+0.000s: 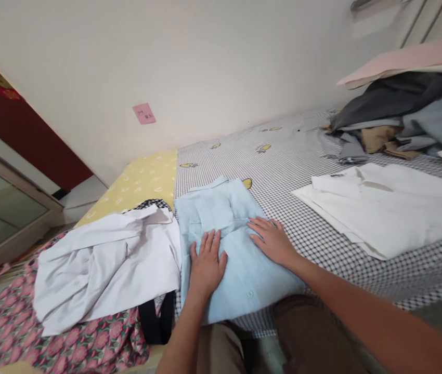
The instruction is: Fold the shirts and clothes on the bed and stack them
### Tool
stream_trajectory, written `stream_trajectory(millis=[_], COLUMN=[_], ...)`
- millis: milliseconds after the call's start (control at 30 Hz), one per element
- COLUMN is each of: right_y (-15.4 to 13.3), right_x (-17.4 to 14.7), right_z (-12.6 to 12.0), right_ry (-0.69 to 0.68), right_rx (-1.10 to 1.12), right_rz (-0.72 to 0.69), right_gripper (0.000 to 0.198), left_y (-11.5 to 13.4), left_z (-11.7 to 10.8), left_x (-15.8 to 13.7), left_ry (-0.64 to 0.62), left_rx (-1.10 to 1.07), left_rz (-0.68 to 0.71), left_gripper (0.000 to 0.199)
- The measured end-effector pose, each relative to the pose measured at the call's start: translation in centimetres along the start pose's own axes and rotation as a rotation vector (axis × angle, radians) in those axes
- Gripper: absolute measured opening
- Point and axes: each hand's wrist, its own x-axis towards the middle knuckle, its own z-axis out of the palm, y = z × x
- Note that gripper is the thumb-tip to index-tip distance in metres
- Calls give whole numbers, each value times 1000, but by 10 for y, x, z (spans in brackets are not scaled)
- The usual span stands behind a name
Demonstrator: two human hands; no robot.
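A light blue shirt lies folded into a rough rectangle at the near edge of the bed, with one button showing near its front. My left hand rests flat on its left part, fingers spread and pointing away from me. On the shirt's right side, my right hand presses down with its fingers stretched toward the middle. A few creases run across the cloth between the two hands. Just left of it lies a loosely folded white shirt, which neither hand touches.
White folded clothes lie on the checked bedsheet to the right. Behind them rises a heap of dark and grey clothes under a pink board. Flowered cloth spreads at the lower left. A wall stands behind the bed.
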Motion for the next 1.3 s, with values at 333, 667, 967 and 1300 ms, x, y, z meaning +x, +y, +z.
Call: stream_trajectory(millis=[333,667,967,1300], right_y=[5,4,1,5], right_x=[-1,0,0,-1], right_z=[6,5,1,5], right_ry=[37,25,6,37], right_rx=[32,35,28,25], right_rz=[-3,11,23,-2], right_gripper=[44,44,44,44], left_y=[-13,-11,-9,-6], left_z=[3,2,-1,-3], left_x=[-4,-2,-3,-3], left_ry=[113,95,74,64], left_rx=[-279,-128,-143,-143], left_rz=[68,101,89,85], left_gripper=[64,57,57,56])
